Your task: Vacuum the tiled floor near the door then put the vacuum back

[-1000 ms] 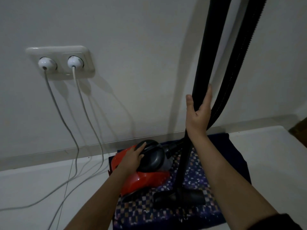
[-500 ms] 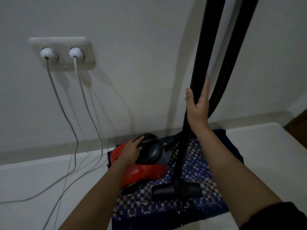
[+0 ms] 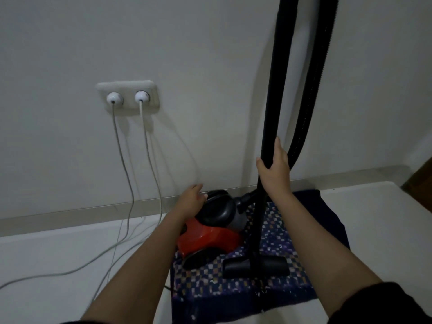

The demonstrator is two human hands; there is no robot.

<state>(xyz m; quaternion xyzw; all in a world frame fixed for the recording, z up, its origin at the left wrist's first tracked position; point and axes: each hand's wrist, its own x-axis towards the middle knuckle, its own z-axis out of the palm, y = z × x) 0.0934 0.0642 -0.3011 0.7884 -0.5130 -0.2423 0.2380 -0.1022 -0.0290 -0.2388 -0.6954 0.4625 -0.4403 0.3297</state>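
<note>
The vacuum [image 3: 210,232] sits on a patterned mat [image 3: 280,288] by the wall, seemingly parked. Right hand [image 3: 274,169] fingers wrap the upright wand [image 3: 273,118]; left hand [image 3: 190,202] rests open-fingered on its body.

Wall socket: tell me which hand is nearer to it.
Left. The left hand rests on the vacuum, below and right of the wall socket; the right hand grips the tube farther right.

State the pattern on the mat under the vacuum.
Small pale checks on the dark blue cloth mat, clearest in the head view.
</note>
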